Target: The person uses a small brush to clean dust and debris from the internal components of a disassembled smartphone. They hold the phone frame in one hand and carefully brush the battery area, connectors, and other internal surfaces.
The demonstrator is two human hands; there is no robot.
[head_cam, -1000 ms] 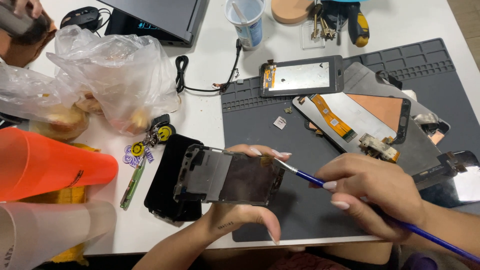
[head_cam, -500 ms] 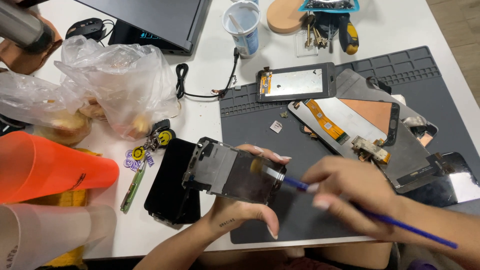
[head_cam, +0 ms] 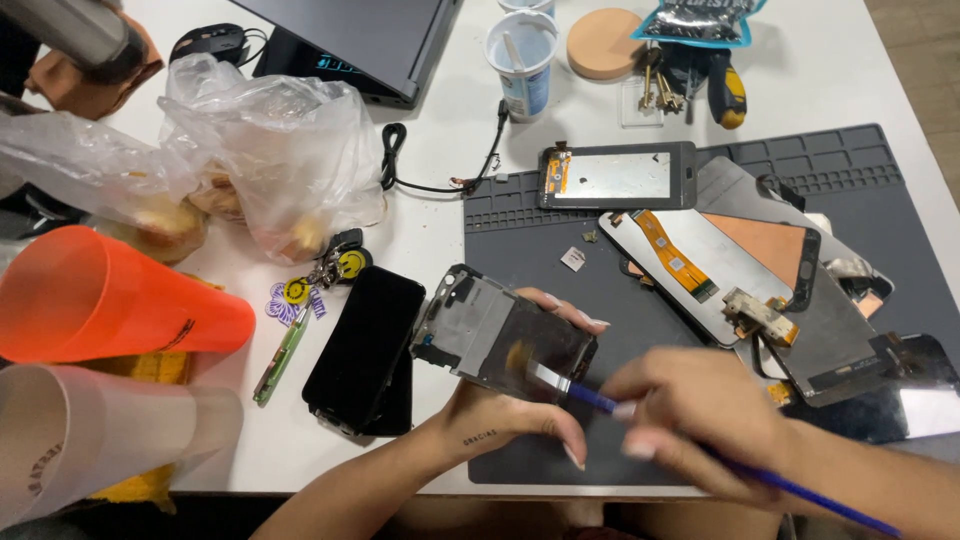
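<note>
Left hand: the left hand (head_cam: 500, 415) is clamped on the phone frame (head_cam: 500, 340), thumb along the near edge, fingertips (head_cam: 585, 318) curling over the far edge.
Phone frame: held just above the near left part of the grey mat (head_cam: 560, 290), tilted, its lighter metal end towards the left and its darker end towards the right.
Right hand: the right hand (head_cam: 695, 420) is closed on the blue-handled brush (head_cam: 590, 397), pinched near the front of the handle; the hand is blurred, so the exact finger positions are hard to read.
Brush: the bristle tip rests on the dark end of the phone frame, apparently touching it; the handle runs back under the right hand towards the lower right corner.
Mat contents: a small screen panel (head_cam: 618, 175) lies at the far edge of the mat; a larger panel with an orange ribbon cable (head_cam: 700, 260) lies to its right, overlapping other panels.
Beside the frame: a black phone (head_cam: 365, 345) lies face down on the white bench (head_cam: 430, 110), just left of the mat.
Left of bench: a bunch of keys with yellow charms (head_cam: 320, 275), clear plastic bags (head_cam: 270, 150), an orange cup (head_cam: 110, 300) on its side and a translucent cup (head_cam: 90, 440) near it.
Far edge: a laptop (head_cam: 360, 35), a white cup (head_cam: 525, 60), a round tan disc (head_cam: 603, 42) and a yellow-handled screwdriver (head_cam: 725, 90).
</note>
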